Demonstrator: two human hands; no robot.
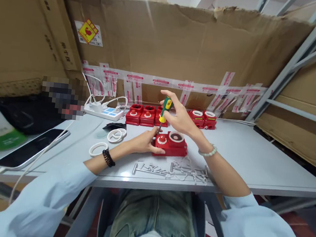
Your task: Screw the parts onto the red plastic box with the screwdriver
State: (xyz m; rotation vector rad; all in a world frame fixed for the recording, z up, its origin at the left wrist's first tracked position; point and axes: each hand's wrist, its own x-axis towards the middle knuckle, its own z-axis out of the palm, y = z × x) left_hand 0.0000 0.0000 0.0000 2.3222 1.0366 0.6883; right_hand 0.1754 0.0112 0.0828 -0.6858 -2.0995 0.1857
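A red plastic housing (175, 148) with a white ring in its right socket lies on the grey table (256, 160) in front of me. My left hand (144, 141) rests against its left end and steadies it. My right hand (179, 117) grips a yellow-and-green screwdriver (164, 111), held upright, with the tip down on the housing's left socket. Metal bolts and screws (169, 170) are scattered near the table's front edge, just before the housing.
More red housings (147, 115) line the back, two at the right (203, 118) with white rings. Loose white rings (116, 134) lie at the left. A white power strip (104, 110), a phone (32, 146) on a cable and a cardboard wall (184, 41) surround the work area.
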